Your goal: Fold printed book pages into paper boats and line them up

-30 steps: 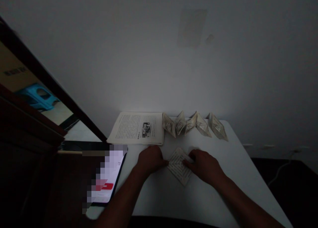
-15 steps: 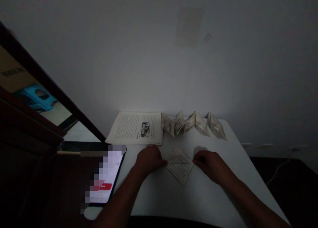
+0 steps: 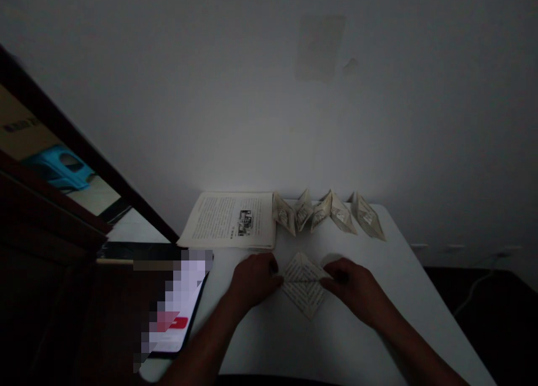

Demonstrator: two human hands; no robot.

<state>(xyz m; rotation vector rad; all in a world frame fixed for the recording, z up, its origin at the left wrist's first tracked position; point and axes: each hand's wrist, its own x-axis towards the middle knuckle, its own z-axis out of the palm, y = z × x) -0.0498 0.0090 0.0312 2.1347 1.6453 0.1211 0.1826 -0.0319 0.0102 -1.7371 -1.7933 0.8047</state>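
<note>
A folded diamond of printed paper [image 3: 305, 288] is between my two hands on the white table [image 3: 269, 341], with a crease running across its middle. My left hand [image 3: 257, 278] pinches its left corner. At the right corner, the thumb and fingers of my right hand [image 3: 347, 282] hold the paper. Behind it stand several folded paper boats [image 3: 321, 212] in a row, made of similar printed paper. To their left lies a printed booklet [image 3: 231, 221].
A phone [image 3: 180, 313] with a lit, partly blurred screen lies at the table's left edge. Behind the table rises a grey wall [image 3: 252, 94]. A dark-framed mirror or opening [image 3: 84, 145] at the left shows a blue object. A pale cable hangs at the right.
My right-hand fingers have moved slightly inward over the right corner, and the paper's upper part now looks slightly raised along the middle crease. The whole view has shifted a little.
</note>
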